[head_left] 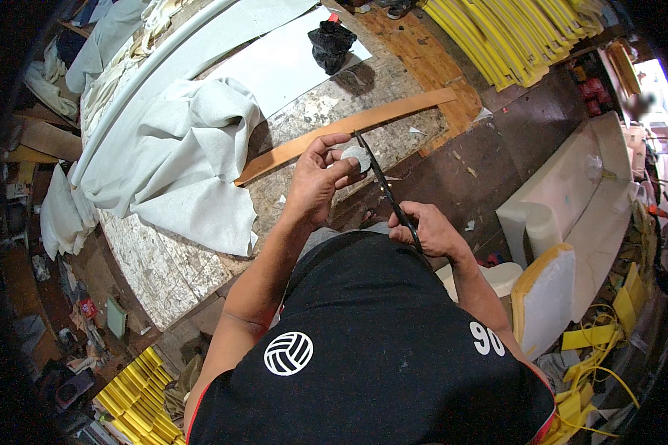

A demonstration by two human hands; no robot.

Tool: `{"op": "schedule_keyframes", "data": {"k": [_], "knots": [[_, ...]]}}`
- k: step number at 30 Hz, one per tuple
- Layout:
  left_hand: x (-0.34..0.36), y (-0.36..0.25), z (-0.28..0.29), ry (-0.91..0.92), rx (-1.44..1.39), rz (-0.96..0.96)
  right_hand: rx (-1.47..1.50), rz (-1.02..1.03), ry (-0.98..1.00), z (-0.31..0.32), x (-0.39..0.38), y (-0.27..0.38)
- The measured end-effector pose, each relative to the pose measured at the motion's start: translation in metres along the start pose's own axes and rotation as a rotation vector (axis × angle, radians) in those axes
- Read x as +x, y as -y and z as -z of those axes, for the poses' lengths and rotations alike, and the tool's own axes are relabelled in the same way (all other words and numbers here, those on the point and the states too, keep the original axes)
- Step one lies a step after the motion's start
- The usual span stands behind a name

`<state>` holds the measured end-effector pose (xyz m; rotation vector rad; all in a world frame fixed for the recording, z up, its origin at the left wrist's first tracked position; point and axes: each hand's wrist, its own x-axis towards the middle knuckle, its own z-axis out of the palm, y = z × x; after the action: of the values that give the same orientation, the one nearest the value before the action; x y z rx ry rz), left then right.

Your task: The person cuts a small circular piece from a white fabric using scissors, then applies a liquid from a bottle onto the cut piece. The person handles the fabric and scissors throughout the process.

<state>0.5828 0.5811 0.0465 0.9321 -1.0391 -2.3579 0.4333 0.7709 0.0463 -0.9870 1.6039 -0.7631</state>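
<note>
My left hand (315, 178) is raised over the near edge of the worktable, pinching a small whitish scrap of fabric (358, 156) between thumb and fingers. In my right hand (436, 231) is a pair of long black scissors (384, 183), gripped at the handle end close to my body. The blades look closed and slant up to the left. Their tip lies beside my left fingertips and the scrap; whether they touch cannot be made out. A crumpled pale grey cloth (193, 141) lies on the table left of my hands.
Across the worn, stained worktable (167, 278) lies a flat wooden strip (349, 122). Behind it are a white sheet (271, 73) and a black plastic bag (330, 48). Yellow foam strips (508, 37) are stacked at far right. A pale sofa-like piece (564, 189) and a padded panel (545, 304) stand right.
</note>
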Motion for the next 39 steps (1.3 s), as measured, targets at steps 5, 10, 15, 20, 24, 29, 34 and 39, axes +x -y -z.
{"op": "schedule_keyframes", "data": {"k": [5,10,15,20,24,29,34,39], "knots": [[0.001,0.004,0.003,0.0,0.026,-0.017,-0.007,0.015,-0.016,0.0,-0.003,0.002],[0.002,0.002,0.007,0.015,0.04,-0.028,-0.071,0.033,-0.014,0.004,-0.005,0.001],[0.0,0.008,0.016,0.028,0.057,-0.019,0.048,0.091,-0.076,-0.003,-0.004,-0.01],[-0.007,0.015,0.027,-0.048,-0.016,-0.011,-0.18,-0.03,-0.255,-0.008,0.018,-0.002],[-0.013,0.027,0.054,-0.104,-0.067,-0.01,-0.5,-0.123,-0.354,-0.018,0.075,-0.041],[-0.029,0.026,0.078,-0.179,-0.163,0.048,-0.763,-0.089,-0.334,-0.033,0.158,-0.088],[-0.051,0.018,0.092,-0.239,-0.312,0.055,-0.929,0.082,-0.411,-0.048,0.207,-0.108],[-0.063,0.012,0.105,-0.209,-0.383,0.054,-0.933,0.182,-0.424,-0.059,0.225,-0.123]]}}
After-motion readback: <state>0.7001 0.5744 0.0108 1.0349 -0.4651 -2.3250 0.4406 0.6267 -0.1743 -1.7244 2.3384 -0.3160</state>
